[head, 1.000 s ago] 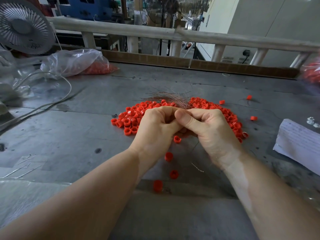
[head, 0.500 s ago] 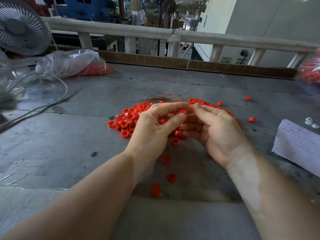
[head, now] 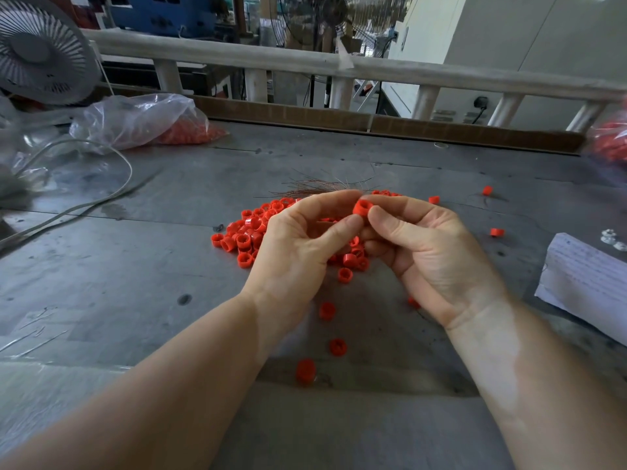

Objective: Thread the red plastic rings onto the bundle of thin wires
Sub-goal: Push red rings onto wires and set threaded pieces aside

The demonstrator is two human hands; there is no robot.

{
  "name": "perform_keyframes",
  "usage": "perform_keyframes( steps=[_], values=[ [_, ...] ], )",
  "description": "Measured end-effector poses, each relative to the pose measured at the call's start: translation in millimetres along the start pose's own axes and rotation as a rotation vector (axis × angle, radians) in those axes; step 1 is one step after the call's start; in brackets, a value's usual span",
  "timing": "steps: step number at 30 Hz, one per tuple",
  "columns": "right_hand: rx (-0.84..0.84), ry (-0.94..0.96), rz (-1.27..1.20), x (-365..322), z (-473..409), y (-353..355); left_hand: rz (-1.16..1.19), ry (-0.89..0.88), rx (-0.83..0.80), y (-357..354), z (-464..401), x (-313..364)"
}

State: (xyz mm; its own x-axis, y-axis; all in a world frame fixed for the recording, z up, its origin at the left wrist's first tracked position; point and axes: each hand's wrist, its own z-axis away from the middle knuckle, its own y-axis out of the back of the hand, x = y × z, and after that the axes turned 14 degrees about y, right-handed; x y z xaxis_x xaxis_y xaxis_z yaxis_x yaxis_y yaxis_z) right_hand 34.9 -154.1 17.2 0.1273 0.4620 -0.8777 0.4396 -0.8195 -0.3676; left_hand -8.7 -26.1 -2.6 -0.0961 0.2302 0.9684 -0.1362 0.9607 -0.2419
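While pinched between both thumbs, red ring (head: 362,208) — short, hollow, glossy plastic

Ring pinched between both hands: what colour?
Red ring, plain, seen best in the head view.

Wire bundle (head: 325,188) behind hands (head: 366,239)

We see the person's two forearms and hands only, entering from the lower edge. Both forearms are bare from the lower edge to the wrist: we find no sleeve, cuff or glove in view. The left hand (head: 298,245) and the right hand (head: 431,252) carry no ring, watch, strap or bandage that we can make out. The fingernails that show are short and unpainted. Skin creases mark the right wrist and the heel of that palm.
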Motion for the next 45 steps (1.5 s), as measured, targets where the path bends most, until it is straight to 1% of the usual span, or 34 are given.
perform_keyframes(
  steps=[7, 13, 19, 23, 28, 45],
  values=[
    [0.006, 0.004, 0.001, 0.4, -0.7, -0.8, 0.017, 0.021, 0.016, 0.5, 1.1, 0.5],
    [0.011, 0.012, 0.003, 0.1, -0.9, 0.1, 0.038, 0.034, -0.007, 0.1, 2.1, 2.5],
    [-0.009, 0.006, 0.021, -0.8, -0.7, 0.9, 0.02, 0.041, 0.026, 0.7, 1.8, 1.7],
    [-0.02, 0.007, 0.018, -0.8, -0.7, 0.8, -0.016, 0.023, 0.047, 0.9, 1.3, 1.9],
    [-0.038, 0.008, 0.006, 0.4, -0.7, 0.0, 0.0, 0.004, 0.062, -0.5, 2.3, 3.6],
    [-0.076, 0.087, 0.138, 5.9, -1.2, 2.3, -0.088, -0.051, 0.128, 1.1, 2.3, 4.9]
  ],
)
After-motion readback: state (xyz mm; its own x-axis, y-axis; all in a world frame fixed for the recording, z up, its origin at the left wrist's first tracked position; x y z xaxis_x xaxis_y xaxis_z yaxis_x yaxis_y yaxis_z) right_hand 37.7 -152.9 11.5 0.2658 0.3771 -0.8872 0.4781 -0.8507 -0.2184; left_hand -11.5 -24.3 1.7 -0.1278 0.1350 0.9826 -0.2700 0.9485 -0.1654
